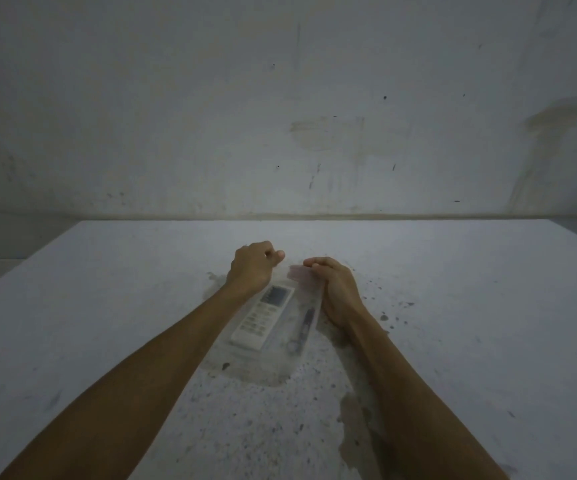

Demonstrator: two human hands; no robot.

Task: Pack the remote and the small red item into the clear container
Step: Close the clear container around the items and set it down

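Note:
A clear plastic container (280, 362), soft like a pouch, lies on the table between my forearms. Inside it rests a white remote (263, 318) with a dark display at its far end. Beside the remote, to the right, lies a small slim item (303, 327) with a reddish part and a ring at its near end. My left hand (254, 266) is curled at the container's far left corner. My right hand (334, 285) pinches the far right edge of the clear plastic, which blurs in front of its fingers.
The white table (453, 306) is worn, with speckled patches and dark stains near the container. Its far edge meets a stained grey wall (280, 116). The table's left edge slants off at the left.

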